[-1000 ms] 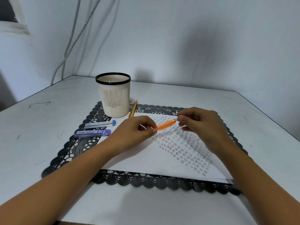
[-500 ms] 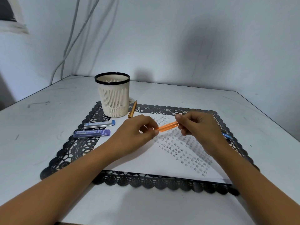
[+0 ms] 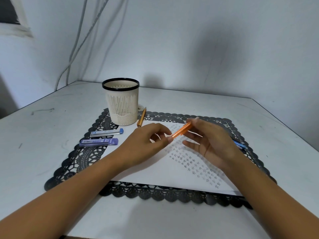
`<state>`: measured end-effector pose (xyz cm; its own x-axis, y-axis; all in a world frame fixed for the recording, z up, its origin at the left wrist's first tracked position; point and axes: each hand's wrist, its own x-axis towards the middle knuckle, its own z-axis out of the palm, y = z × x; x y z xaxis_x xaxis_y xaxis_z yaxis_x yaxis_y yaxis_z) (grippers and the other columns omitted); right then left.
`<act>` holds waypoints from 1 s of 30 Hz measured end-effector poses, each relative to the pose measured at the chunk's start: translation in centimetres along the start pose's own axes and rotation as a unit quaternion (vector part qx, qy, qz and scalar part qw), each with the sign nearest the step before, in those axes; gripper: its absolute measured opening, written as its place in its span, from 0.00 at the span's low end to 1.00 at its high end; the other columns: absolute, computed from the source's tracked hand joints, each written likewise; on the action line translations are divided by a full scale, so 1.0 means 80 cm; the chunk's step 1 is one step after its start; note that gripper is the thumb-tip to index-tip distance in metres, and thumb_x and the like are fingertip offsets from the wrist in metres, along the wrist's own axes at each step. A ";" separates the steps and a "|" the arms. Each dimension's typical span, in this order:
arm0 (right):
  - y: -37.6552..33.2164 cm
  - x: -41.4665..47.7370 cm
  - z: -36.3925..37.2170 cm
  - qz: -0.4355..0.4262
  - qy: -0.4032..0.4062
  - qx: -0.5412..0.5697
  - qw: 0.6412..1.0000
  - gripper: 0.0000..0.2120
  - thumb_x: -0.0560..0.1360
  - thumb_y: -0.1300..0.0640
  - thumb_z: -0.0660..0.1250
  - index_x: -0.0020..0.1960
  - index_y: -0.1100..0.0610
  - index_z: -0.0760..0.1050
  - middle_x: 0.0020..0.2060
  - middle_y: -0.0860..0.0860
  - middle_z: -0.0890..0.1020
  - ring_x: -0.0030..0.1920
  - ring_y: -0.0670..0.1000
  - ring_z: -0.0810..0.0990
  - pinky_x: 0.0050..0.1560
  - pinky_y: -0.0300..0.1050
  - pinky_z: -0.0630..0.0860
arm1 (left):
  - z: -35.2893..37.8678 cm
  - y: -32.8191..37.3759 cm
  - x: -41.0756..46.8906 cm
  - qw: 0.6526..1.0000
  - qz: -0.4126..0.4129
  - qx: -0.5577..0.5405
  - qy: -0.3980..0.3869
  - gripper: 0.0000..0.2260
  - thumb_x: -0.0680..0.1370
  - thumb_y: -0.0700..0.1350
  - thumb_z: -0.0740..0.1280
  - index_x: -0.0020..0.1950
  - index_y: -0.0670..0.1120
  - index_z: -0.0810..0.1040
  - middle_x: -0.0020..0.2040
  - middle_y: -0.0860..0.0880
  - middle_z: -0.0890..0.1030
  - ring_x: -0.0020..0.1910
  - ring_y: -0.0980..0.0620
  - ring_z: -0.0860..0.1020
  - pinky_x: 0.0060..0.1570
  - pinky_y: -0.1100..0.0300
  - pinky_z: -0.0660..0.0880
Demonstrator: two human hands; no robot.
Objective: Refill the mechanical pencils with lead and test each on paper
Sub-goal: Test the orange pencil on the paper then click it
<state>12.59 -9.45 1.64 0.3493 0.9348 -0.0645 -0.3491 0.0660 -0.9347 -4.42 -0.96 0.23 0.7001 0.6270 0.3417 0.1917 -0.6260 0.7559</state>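
An orange mechanical pencil (image 3: 182,130) is held tilted in the air above the white paper (image 3: 146,171), which has several small stars drawn on it. My left hand (image 3: 146,144) pinches its lower end. My right hand (image 3: 209,142) has thumb and forefinger at its upper end, and the other fingers are spread apart. A second orange pencil (image 3: 141,117) lies beside the cup. Behind my right hand a blue pencil (image 3: 239,144) lies partly hidden. Two lead cases rest on the left, one clear with a blue cap (image 3: 107,132) and one purple (image 3: 99,141).
A cream slotted pen cup (image 3: 122,104) with a black rim stands at the mat's back left. The black lace mat (image 3: 81,159) lies under the paper on a white table (image 3: 43,135). Walls close in behind and to the left.
My right hand has turned and spread its lower fingers. The pencil's upper end has swung higher, so it now tilts more steeply. My left hand stays in the same place.
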 end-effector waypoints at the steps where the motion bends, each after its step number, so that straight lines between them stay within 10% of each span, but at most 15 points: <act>1: -0.003 0.002 -0.002 0.000 0.020 0.037 0.999 0.07 0.74 0.58 0.64 0.44 0.61 0.78 0.36 0.53 0.82 0.37 0.49 0.82 0.37 0.47 0.81 | 0.000 -0.002 0.000 0.999 0.013 0.031 -0.006 0.04 0.75 0.50 0.66 0.49 0.55 0.76 0.44 0.56 0.78 0.44 0.62 0.75 0.43 0.71 0.71; 9: -0.016 0.010 -0.018 -0.012 0.082 0.232 0.969 0.09 0.78 0.53 0.60 0.43 0.56 0.74 0.33 0.55 0.80 0.38 0.53 0.80 0.40 0.52 0.82 | 0.005 -0.009 -0.005 0.977 0.058 0.188 -0.083 0.23 0.74 0.63 0.53 0.62 0.52 0.73 0.55 0.59 0.72 0.54 0.63 0.71 0.56 0.65 0.68; 17: -0.020 0.011 -0.024 -0.022 0.090 0.277 0.956 0.11 0.78 0.49 0.56 0.43 0.53 0.71 0.27 0.50 0.67 0.24 0.46 0.66 0.29 0.36 0.67 | 0.009 -0.015 -0.010 0.951 0.013 0.256 -0.174 0.22 0.78 0.59 0.56 0.71 0.56 0.62 0.73 0.55 0.60 0.71 0.56 0.58 0.67 0.65 0.53; 30: -0.017 0.005 -0.031 0.002 0.063 0.277 0.959 0.20 0.68 0.43 0.57 0.26 0.56 0.64 0.17 0.47 0.58 0.16 0.45 0.56 0.23 0.33 0.51 | 0.011 -0.013 -0.010 0.946 0.012 0.272 -0.176 0.21 0.78 0.58 0.55 0.71 0.57 0.62 0.74 0.55 0.58 0.72 0.56 0.57 0.66 0.66 0.51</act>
<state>15.32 -10.01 2.01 0.4363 0.8884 -0.1425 -0.7474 0.2697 -0.6071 -4.57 -1.19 -1.36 0.8760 0.4765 0.0746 0.4319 -0.8438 0.3185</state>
